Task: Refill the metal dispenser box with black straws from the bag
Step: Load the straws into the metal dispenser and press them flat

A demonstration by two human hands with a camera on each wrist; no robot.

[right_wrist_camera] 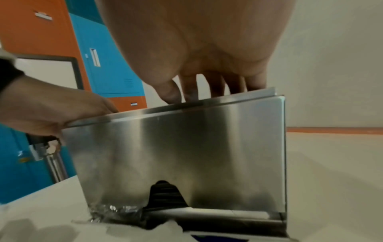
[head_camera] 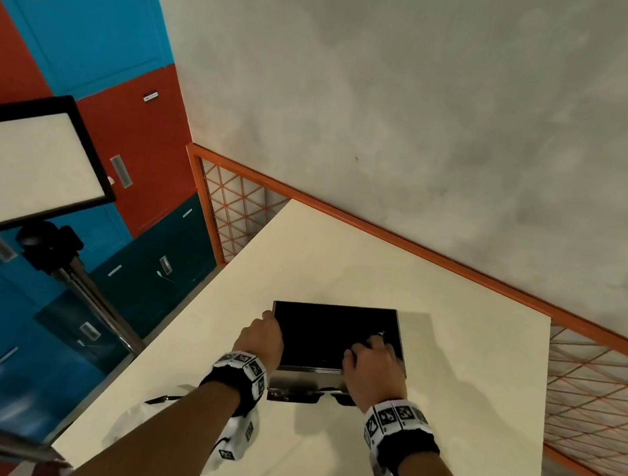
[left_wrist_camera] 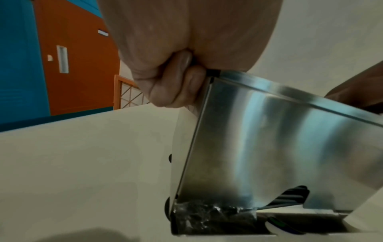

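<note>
Box [head_camera: 336, 340] sits mid-counter [head_camera: 466, 390], straws [right_wrist_camera: 165, 194] inside. Left hand [head_camera: 263, 336] grips its left rim; right hand [head_camera: 375, 368] fingers [right_wrist_camera: 215, 88] spread, pressing top. Risk: uneven pressure tips box.

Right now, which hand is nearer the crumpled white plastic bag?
Left. The left hand grips the shiny metal box's left edge, by the bag; right hand touches its right side.

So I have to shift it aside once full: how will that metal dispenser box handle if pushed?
The metal dispenser box looks like rigid folded sheet steel, so it should not flex. Its polished faces may be slippery. Standing flat on the table, it probably slides rather than tips.
</note>
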